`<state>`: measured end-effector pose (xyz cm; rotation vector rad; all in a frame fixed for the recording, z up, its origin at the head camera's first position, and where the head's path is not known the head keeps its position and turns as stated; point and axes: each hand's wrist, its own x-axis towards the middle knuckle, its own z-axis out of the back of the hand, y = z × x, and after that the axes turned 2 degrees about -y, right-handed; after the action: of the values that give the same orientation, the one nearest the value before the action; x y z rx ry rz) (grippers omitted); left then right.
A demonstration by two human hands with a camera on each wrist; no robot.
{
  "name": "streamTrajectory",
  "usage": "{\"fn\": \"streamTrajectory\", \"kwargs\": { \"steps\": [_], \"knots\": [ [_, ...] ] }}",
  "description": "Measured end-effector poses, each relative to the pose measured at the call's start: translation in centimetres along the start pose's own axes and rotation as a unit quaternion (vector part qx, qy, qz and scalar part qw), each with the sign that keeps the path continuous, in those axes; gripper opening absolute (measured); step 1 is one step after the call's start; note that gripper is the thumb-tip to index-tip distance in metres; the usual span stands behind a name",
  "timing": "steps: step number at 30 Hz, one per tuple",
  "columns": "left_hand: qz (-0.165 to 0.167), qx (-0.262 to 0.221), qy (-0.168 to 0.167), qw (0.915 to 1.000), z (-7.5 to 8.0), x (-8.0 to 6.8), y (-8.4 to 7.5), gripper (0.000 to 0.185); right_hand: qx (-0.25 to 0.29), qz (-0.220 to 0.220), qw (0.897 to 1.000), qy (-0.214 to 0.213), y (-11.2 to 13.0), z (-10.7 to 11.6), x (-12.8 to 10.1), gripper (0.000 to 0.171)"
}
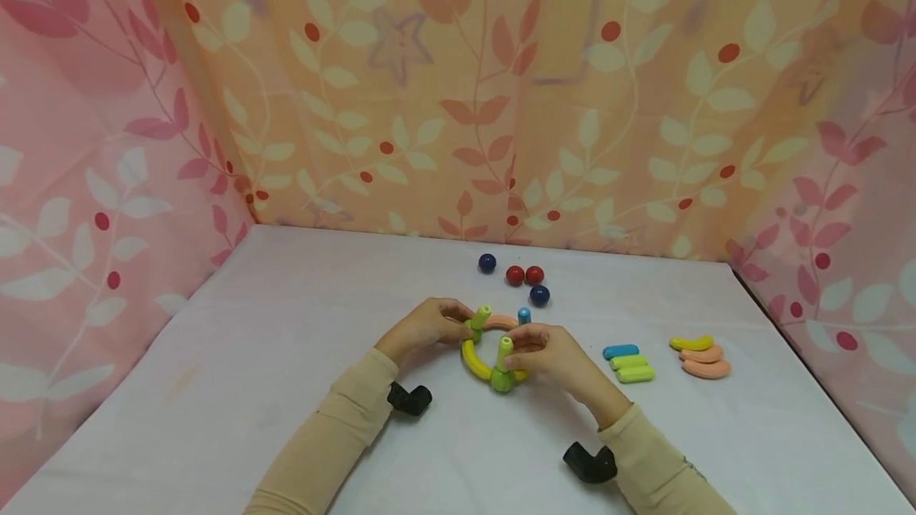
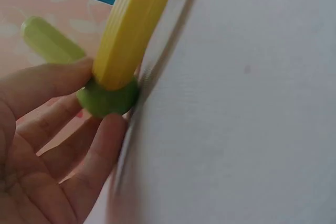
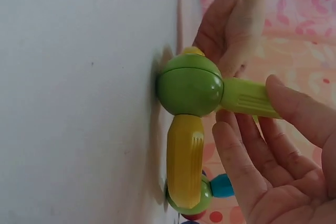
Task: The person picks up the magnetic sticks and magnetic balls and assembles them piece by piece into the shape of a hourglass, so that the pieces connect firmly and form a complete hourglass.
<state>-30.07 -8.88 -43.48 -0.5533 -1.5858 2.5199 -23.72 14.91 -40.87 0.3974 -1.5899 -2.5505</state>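
On the white table stands a ring of curved yellow sticks [image 1: 474,362] and a peach curved stick [image 1: 501,321], joined by green balls. Light green straight sticks rise from two of the balls, and a blue stick [image 1: 525,315] rises at the back right. My left hand [image 1: 429,323] grips the left green ball [image 2: 107,98] between thumb and fingers, where a yellow stick meets it. At the front green ball [image 3: 189,85], my right hand [image 1: 554,352] pinches the upright light green stick [image 3: 248,98]. Its fingers partly hide the ring's right side.
Red balls [image 1: 514,276] and dark blue balls [image 1: 540,296] lie behind the ring. To the right are a blue straight stick [image 1: 620,351], light green straight sticks [image 1: 635,373], and yellow and peach curved sticks [image 1: 705,369]. Black bent pieces [image 1: 410,400] show beside both sleeves.
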Motion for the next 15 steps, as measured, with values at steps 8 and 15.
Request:
{"fn": "streamTrajectory", "kwargs": {
  "steps": [8,15],
  "knots": [
    [0.004,0.071,0.031,0.9970,0.8,-1.1,-1.3,0.029,-0.020,0.014,1.000,0.016,0.0,1.0,-0.2,0.037],
    [-0.074,0.099,0.020,0.9921,0.3,-1.7,-2.4,0.028,-0.036,0.030,0.999,0.001,0.0,0.7,-0.3,0.035]
  ]
}}
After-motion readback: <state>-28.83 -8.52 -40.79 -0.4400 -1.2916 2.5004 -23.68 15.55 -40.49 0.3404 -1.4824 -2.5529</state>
